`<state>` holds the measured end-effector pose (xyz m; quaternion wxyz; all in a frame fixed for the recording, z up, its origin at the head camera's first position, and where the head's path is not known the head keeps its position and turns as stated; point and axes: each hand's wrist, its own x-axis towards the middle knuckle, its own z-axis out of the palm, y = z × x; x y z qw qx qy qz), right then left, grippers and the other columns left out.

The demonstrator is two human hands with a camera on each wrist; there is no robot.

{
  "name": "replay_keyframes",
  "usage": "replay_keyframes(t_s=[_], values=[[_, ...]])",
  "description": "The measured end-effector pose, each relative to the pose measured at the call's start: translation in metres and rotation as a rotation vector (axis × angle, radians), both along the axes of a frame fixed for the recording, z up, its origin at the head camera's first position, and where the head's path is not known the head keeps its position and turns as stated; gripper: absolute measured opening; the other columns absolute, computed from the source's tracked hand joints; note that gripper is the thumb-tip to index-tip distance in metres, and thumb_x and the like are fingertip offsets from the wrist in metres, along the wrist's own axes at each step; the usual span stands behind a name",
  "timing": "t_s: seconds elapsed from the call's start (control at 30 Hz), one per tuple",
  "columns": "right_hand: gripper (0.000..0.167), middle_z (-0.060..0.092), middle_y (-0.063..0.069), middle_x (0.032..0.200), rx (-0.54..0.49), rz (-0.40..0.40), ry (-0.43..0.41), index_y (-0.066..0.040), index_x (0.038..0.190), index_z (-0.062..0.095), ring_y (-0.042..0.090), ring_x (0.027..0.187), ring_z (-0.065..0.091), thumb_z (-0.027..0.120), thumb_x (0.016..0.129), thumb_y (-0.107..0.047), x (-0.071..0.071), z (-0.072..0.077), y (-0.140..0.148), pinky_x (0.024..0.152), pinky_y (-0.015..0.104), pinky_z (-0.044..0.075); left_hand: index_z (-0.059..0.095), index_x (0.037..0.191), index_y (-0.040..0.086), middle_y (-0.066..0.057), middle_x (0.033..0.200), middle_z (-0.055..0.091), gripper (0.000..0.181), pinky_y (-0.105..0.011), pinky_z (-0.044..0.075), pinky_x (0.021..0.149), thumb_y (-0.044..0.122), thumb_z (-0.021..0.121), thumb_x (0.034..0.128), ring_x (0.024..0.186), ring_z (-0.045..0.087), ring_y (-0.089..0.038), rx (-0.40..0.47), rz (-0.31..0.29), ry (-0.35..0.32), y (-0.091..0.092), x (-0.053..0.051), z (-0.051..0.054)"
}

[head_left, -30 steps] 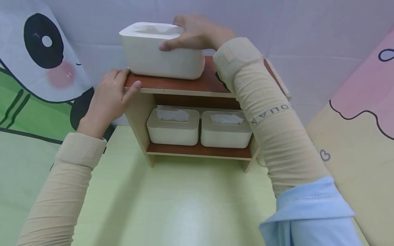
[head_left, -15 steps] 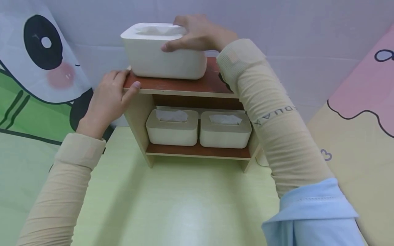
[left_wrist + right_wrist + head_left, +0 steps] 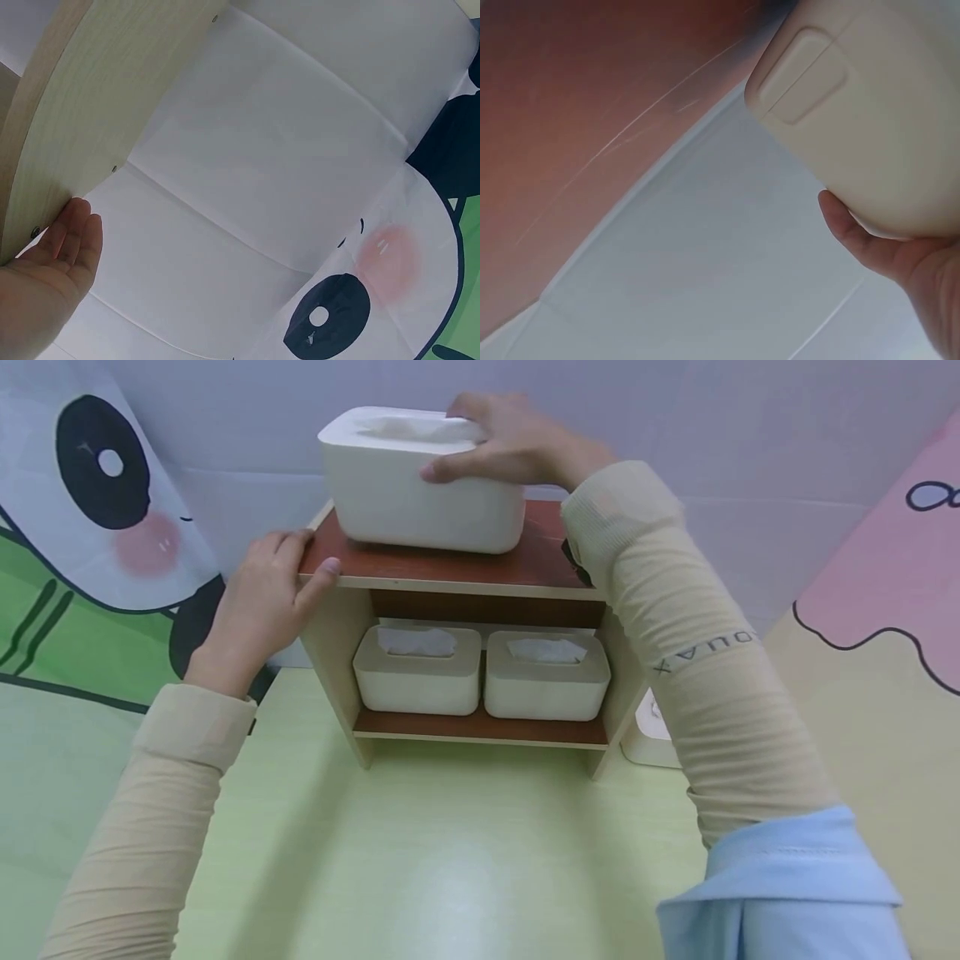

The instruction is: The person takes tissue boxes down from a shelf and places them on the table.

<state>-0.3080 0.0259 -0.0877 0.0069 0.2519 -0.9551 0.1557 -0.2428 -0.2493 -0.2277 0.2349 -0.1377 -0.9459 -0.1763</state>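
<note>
My right hand [image 3: 525, 447] grips a white tissue box [image 3: 423, 497] from its right end, thumb on the front face and fingers over the far top edge. The box is over the reddish-brown top of a small wooden shelf [image 3: 468, 578]; whether it rests flat or hangs just above cannot be told. In the right wrist view, the end of the tissue box [image 3: 870, 142] shows a shallow raised panel. My left hand [image 3: 262, 597] holds the shelf's top left corner, with the thumb over the front edge. Fingers [image 3: 86, 232] lie against the side panel in the left wrist view.
Two more tissue boxes, a left one [image 3: 416, 681] and a right one [image 3: 547, 685], stand side by side on the lower board. Another white box [image 3: 651, 739] is partly hidden by my right arm, right of the shelf. Light green table [image 3: 450, 843] lies in front.
My right hand has moved the tissue box to the right along the shelf top. More of the box behind my right arm shows now. The left hand stays on the corner.
</note>
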Motion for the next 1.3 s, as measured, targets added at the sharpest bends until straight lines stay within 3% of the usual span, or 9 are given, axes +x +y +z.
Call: replay_keyframes(t_s=[0.63, 1.03, 1.3], values=[[0.074, 0.046, 0.002, 0.128, -0.052, -0.009, 0.036, -0.022, 0.136, 0.036, 0.016, 0.107, 0.046, 0.058, 0.077, -0.06, 0.012, 0.0, 0.043, 0.093, 0.037, 0.038, 0.037, 0.136, -0.001, -0.026, 0.129, 0.044, 0.065, -0.054, 0.032, 0.1, 0.049, 0.036, 0.0945, 0.119, 0.038, -0.041, 0.008, -0.013, 0.02, -0.003, -0.005, -0.003], [0.071, 0.043, 0.003, 0.129, -0.081, -0.05, 0.007, -0.022, 0.137, 0.035, 0.02, 0.111, 0.041, 0.059, 0.078, -0.055, 0.015, 0.001, 0.069, 0.097, 0.044, 0.033, 0.033, 0.139, 0.001, -0.024, 0.132, 0.042, 0.068, -0.055, 0.031, 0.1, 0.052, 0.033, 0.0939, 0.121, 0.036, -0.04, 0.013, 0.007, -0.016, -0.004, -0.003, -0.002], [0.069, 0.045, 0.004, 0.127, -0.095, -0.106, 0.018, -0.026, 0.138, 0.035, 0.023, 0.109, 0.044, 0.059, 0.079, -0.053, 0.02, 0.002, 0.093, 0.098, 0.047, 0.032, 0.034, 0.138, 0.0, -0.025, 0.132, 0.042, 0.068, -0.055, 0.031, 0.1, 0.052, 0.034, 0.0939, 0.121, 0.036, -0.04, 0.017, 0.003, -0.006, -0.003, -0.004, -0.003]])
